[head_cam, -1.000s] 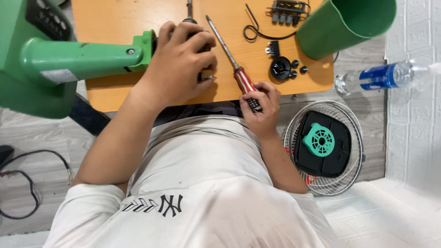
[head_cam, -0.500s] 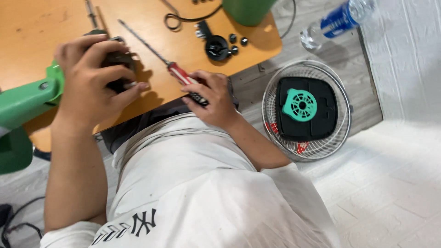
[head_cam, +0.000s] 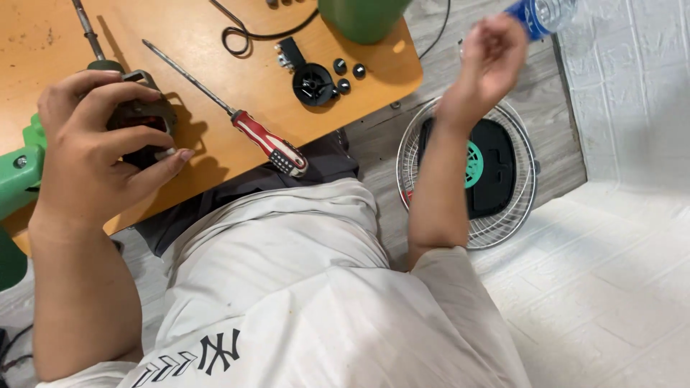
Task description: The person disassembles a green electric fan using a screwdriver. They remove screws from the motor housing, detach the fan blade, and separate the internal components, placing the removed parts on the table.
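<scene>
Left hand (head_cam: 97,154) fingers wrap the motor (head_cam: 140,122) near the worktop (head_cam: 237,93) edge. Right hand (head_cam: 489,57) hangs loosely curled, empty, above the fan grille (head_cam: 517,215); the screwdriver (head_cam: 244,126) lies free.

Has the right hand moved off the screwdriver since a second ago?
Yes. The right hand has let go of the screwdriver, which lies on the table, and risen toward the bottle.

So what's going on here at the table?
A person sits at a wooden table. Their left hand grips a dark fan motor at the table's edge. Their right hand is raised off to the side, near a blue-labelled water bottle. A red-handled screwdriver lies on the table, and a wire fan guard rests on the floor.
</scene>
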